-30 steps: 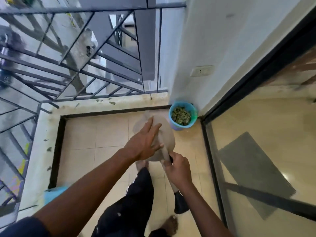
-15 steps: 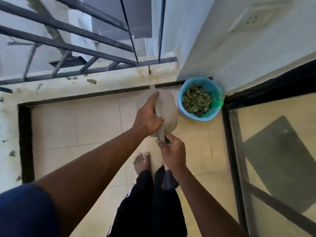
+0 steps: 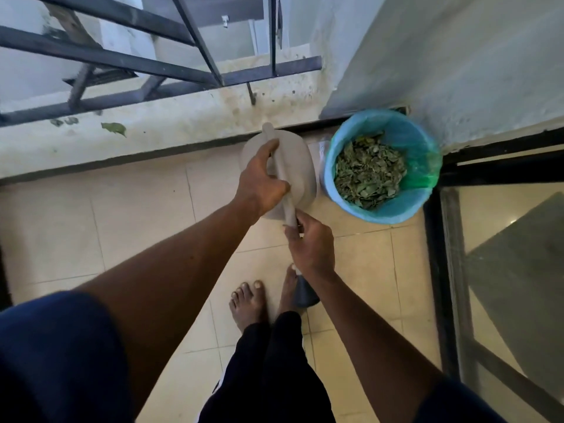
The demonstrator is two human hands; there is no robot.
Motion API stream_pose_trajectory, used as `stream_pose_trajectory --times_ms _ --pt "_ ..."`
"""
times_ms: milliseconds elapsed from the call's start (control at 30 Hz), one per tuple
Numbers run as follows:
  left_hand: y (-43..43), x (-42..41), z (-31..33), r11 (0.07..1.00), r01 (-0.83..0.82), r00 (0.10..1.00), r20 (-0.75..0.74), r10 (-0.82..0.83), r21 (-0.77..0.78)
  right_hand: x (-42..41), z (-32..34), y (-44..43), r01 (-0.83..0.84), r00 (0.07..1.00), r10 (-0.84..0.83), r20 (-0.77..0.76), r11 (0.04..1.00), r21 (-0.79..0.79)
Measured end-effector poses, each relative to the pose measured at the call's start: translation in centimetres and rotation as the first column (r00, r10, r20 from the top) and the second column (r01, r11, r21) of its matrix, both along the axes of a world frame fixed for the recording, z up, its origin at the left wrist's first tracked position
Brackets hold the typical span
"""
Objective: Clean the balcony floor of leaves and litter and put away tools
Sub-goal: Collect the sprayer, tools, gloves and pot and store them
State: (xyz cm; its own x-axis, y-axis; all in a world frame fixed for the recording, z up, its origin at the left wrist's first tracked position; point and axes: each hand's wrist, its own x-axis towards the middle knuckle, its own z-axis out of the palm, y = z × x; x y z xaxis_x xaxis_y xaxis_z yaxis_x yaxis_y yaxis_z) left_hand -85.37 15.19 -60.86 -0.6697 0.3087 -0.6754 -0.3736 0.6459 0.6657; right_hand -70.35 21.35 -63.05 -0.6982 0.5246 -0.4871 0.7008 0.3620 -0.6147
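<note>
One bin (image 3: 412, 138): blue-lined, full of dry leaves (image 3: 369, 169), in the corner by the glass door (image 3: 503, 270).
Ledge (image 3: 183, 117): single leaf (image 3: 113, 128) below the railing (image 3: 122, 56).
Unclear: dark lower end (image 3: 305, 296) of the handle, part-hidden by right wrist.
Dustpan (image 3: 302, 169): pale grey, over the floor (image 3: 122, 209), just beside bin.
Hands: left hand (image 3: 259, 184) grips pan and handle; right hand (image 3: 311, 248) curls round handle lower down.
</note>
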Motion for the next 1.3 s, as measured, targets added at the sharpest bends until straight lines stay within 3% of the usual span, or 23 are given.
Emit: stream_pose_trajectory --times_ms 200,500,1033,1200,1300 --pt "1.0 0.7 -0.1 0.995 0.1 0.995 -0.01 -0.1 0.008 0.6 0.1 -0.2 -0.029 0.999 0.027 0.042 0.998 0.051" --pt "1.7 0.4 0.3 0.969 0.222 0.973 -0.045 -0.228 -0.104 -0.1 0.9 -0.1 -0.057 0.989 0.049 0.14 0.997 0.053" --pt "-1.7 1.8 3.4 0.912 0.389 0.919 -0.017 -0.394 -0.127 0.1 4.6 0.1 -0.001 0.982 0.025 0.187 0.992 -0.129" --pt "-3.1 3.0 4.0 0.907 0.416 0.909 0.06 -0.412 -0.072 0.2 5.0 -0.3 -0.137 0.982 0.134 0.131 0.991 0.014" --pt "-3.5 4.9 3.6 0.886 0.459 0.888 0.003 -0.46 -0.059 -0.4 4.2 -0.9 -0.196 0.975 0.188 0.118 0.979 0.058"
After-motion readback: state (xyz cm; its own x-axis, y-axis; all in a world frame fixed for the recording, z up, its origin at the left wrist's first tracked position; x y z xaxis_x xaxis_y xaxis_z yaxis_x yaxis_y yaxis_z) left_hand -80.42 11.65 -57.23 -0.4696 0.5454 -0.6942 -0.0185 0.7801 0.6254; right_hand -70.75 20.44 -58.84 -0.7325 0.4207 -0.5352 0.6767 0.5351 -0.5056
